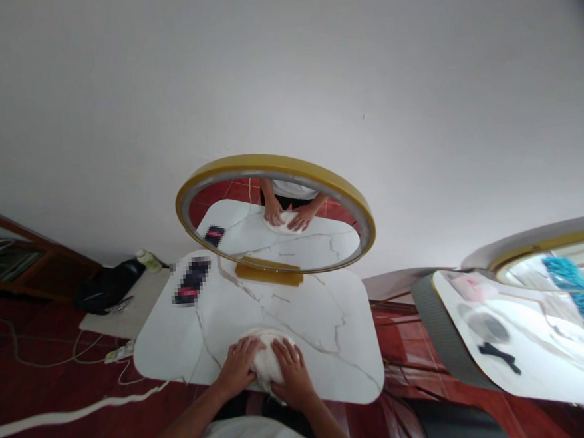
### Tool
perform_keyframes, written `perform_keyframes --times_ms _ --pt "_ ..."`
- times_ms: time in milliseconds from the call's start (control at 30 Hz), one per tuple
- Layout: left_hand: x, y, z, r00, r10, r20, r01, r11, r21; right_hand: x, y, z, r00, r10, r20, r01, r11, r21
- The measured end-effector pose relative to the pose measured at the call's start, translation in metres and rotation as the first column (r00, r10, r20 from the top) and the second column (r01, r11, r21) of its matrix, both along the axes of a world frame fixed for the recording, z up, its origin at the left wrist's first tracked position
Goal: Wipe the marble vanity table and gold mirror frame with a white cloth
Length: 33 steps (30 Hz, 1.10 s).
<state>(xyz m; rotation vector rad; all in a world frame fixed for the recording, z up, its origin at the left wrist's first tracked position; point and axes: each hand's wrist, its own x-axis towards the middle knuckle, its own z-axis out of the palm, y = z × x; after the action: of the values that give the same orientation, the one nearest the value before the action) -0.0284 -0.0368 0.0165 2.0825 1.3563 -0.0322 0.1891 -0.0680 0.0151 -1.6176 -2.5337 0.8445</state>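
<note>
A soft white bundle [267, 366] that looks like folded cloth lies at the front edge of the white marble-patterned table [308, 311]. My left hand [241, 365] rests on its left side, fingers spread out over the top. On the right side lies my right hand [293, 372], its fingers stretched forward and its thumb toward the middle of the bundle. Part of the white material hangs down between my wrists at the table edge. The oval mirror [291, 212] reflects both hands lying flat on the bundle.
The gold-rimmed mirror stands on a yellow base [269, 271] at the table's back, against the wall. A blurred dark phone-like object [192, 281] lies left. Cables and a power strip [120, 352] are on the floor. At right, a second table [532, 362] holds a black item [500, 356].
</note>
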Motion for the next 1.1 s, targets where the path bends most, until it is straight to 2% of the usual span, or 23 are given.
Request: perform_keyframes --times_ms 200,367,467,733,967,1100 --pt "0.038 0.000 0.001 0.996 -0.075 0.039 0.075 0.997 -0.005 0.037 -0.015 -0.017 0.996 -0.069 0.061 0.069 0.998 -0.010" --pt "0.056 0.008 -0.002 0.996 -0.089 0.027 0.089 0.996 -0.019 0.055 -0.007 -0.021 0.996 -0.075 0.046 0.075 0.997 -0.007" --pt "0.065 0.019 -0.005 0.997 -0.076 -0.001 0.076 0.997 -0.025 0.060 0.007 -0.020 0.995 -0.089 0.044 0.089 0.996 0.003" --pt "0.090 0.057 -0.010 1.000 -0.007 0.005 0.007 0.998 0.060 0.075 0.056 -0.019 0.992 -0.119 0.049 0.116 0.991 0.071" --pt "0.111 0.096 -0.007 1.000 -0.001 0.029 -0.001 0.998 0.070 0.091 0.098 -0.021 0.988 -0.134 0.071 0.127 0.987 0.099" --pt "0.121 0.111 -0.006 0.999 0.023 0.036 -0.026 0.996 0.087 0.101 0.114 -0.023 0.991 -0.130 0.044 0.124 0.986 0.111"
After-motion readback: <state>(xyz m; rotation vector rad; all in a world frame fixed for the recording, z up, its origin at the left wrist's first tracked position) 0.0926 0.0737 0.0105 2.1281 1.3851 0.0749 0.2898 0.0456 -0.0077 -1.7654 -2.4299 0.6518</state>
